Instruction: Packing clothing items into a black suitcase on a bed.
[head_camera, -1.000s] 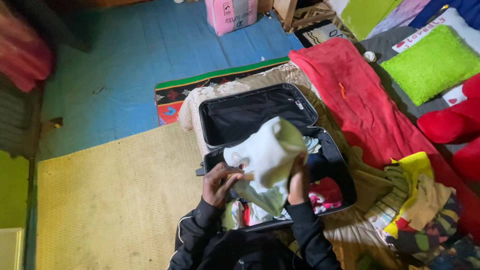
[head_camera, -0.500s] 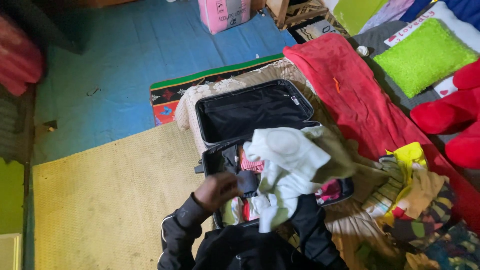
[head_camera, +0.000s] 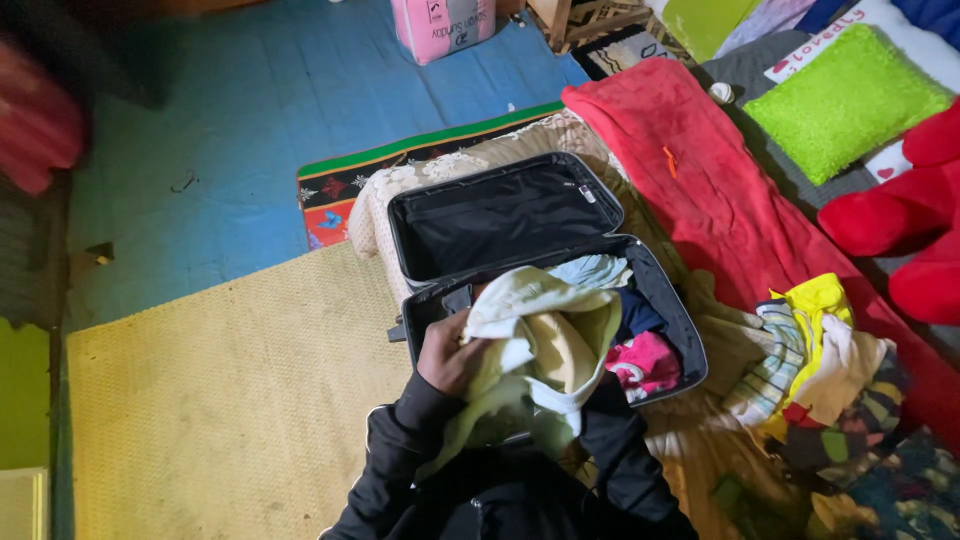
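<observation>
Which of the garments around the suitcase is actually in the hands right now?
The pale cream-and-white garment, bunched over the open suitcase; the left hand grips its edge. The pink one lies packed inside, and the yellow-striped pile sits untouched alongside.

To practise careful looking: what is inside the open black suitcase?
In the suitcase: pink clothing, dark blue fabric, pale blue cloth. The cream garment in the left hand hides the rest.

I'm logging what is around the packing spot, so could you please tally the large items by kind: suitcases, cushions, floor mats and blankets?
Suitcases: 1, the open black suitcase
Cushions: 1, the green cushion
Floor mats: 2, the woven yellow mat and the patterned mat
Blankets: 1, the red blanket
Total: 5
</observation>
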